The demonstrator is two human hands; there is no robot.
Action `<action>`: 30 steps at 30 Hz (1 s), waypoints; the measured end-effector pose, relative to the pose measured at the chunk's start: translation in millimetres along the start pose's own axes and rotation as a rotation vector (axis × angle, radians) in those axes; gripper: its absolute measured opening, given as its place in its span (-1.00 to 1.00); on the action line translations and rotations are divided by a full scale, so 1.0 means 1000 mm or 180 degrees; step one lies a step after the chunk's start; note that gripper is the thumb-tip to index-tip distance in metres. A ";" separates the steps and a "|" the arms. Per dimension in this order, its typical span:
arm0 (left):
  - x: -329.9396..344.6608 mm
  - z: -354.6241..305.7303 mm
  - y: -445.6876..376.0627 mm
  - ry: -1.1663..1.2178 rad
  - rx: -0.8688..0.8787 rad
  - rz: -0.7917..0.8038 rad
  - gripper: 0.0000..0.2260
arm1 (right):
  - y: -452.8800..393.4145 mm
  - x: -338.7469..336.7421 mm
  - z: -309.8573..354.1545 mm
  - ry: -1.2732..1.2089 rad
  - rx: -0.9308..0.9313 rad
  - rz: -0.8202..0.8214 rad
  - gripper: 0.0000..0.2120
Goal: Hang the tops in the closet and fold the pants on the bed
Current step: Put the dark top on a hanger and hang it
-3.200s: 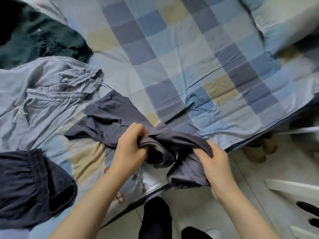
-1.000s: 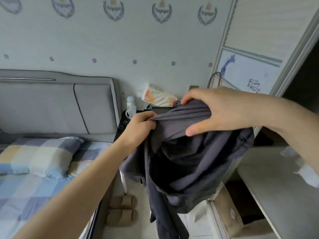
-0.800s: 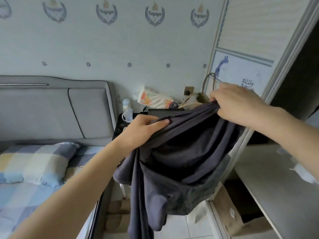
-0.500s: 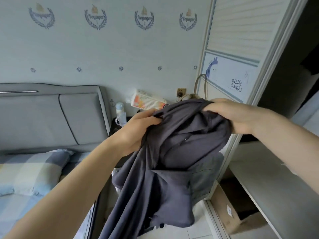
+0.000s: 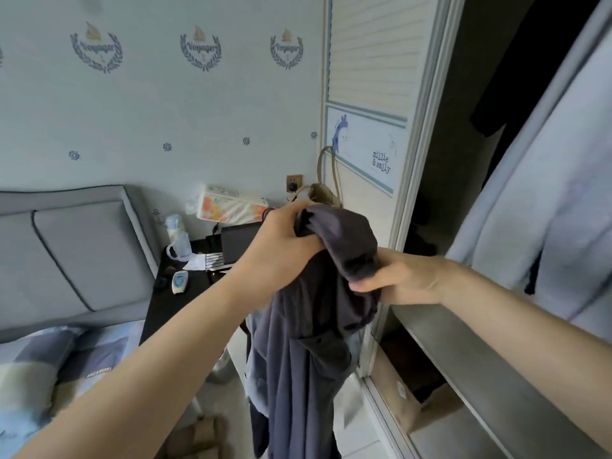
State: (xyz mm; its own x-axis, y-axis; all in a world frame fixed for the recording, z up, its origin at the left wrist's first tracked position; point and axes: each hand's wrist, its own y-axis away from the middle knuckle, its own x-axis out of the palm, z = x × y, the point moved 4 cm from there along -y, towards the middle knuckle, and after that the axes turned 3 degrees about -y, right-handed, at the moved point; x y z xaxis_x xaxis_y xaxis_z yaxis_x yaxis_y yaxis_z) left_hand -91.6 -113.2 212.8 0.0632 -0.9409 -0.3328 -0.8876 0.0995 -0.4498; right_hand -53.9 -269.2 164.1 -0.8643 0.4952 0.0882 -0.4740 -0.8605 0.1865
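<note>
Grey top, one garment, gripped by two hands.

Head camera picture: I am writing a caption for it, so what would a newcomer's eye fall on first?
First, the dark grey top bunched and hanging in mid-frame, gripped by the left hand above and the right hand beside it. Next, the open closet on the right, with a pale garment hanging at its edge. Then the cluttered nightstand by the grey headboard on the left.
</note>
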 end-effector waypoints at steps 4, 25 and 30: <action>0.030 0.009 -0.014 0.0308 -0.0199 0.0203 -0.81 | 0.036 -0.014 -0.012 0.0299 0.0186 -0.0563 -0.67; 0.179 0.100 -0.127 -0.1958 -0.0595 0.1754 -0.88 | 0.159 -0.142 0.024 -0.1094 -0.0647 -0.3241 -0.92; 0.180 0.096 -0.165 0.1604 -0.2309 0.2780 -0.65 | 0.164 -0.196 0.038 -0.1030 -0.0647 -0.3781 -0.96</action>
State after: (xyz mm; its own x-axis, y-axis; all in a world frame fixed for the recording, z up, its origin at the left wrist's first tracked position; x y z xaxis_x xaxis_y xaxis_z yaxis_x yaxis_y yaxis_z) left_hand 110.1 -268.1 147.3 -0.7154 -0.6851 0.1373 -0.6016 0.7039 0.3777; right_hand 44.4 -503.1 214.7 0.1835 0.9602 0.2108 -0.9750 0.1504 0.1637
